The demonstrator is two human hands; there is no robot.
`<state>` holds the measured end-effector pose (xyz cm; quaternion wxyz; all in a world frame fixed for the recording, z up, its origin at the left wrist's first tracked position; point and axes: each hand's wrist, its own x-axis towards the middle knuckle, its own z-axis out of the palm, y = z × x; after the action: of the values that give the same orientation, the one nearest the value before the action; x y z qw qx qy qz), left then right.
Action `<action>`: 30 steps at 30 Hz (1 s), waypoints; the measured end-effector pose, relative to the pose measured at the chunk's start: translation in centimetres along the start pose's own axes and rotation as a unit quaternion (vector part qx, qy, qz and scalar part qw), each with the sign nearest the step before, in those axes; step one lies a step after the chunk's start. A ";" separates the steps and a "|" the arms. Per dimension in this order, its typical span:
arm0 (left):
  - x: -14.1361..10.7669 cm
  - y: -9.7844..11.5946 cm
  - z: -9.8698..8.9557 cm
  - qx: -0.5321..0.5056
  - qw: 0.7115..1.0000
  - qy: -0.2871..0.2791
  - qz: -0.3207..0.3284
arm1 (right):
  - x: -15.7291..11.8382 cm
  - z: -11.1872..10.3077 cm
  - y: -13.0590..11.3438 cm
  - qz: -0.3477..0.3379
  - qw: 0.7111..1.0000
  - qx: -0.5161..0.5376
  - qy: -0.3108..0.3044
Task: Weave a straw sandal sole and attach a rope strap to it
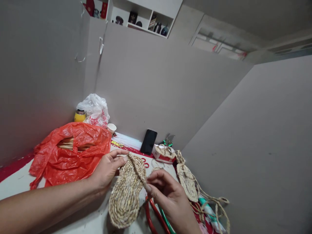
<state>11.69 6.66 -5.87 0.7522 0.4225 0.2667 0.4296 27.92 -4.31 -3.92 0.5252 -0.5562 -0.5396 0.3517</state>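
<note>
A woven straw sole (pixel 125 198), coiled from twisted cord, is held up over the white tabletop. My left hand (pixel 108 169) pinches its upper left edge between thumb and fingers. At its right edge, my right hand (pixel 165 191) has thumb and forefinger closed on a twisted straw cord (pixel 136 169) that runs slantwise across the top of the sole. Red-handled and green-handled tools (pixel 152 211) lie below my right hand, partly hidden by it. To the right rests another woven sole (pixel 187 182) with loose cords.
An orange-red plastic bag (pixel 73 162) with straw strips lies at left. Behind stand a yellow jar (pixel 80 115), a clear bag (pixel 96 109), a paper cup (pixel 111 128), a phone (pixel 148 141) and a small box (pixel 163 152). Grey partitions (pixel 156 81) enclose the table.
</note>
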 end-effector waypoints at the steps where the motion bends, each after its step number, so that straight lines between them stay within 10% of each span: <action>1: 0.0 0.1 0.0 0.005 1.000 -0.001 0.005 | 0.0 -0.1 0.1 0.002 1.000 0.013 0.000; 15: -0.2 0.5 0.3 0.093 0.995 0.000 0.024 | 0.0 -1.5 0.4 -0.044 0.979 -0.180 -0.082; 23: 0.3 0.1 0.0 0.115 0.993 0.006 0.038 | -0.1 -1.4 1.1 -0.210 0.866 -0.426 -0.157; 30: 1.1 -0.8 -0.6 0.107 0.994 0.004 0.040 | 0.1 -1.5 1.0 -0.145 0.925 -0.339 -0.095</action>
<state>12.08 7.64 -6.89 0.6843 0.5090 0.2966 0.4299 29.60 -4.41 -4.53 0.2971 -0.5806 -0.7487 0.1188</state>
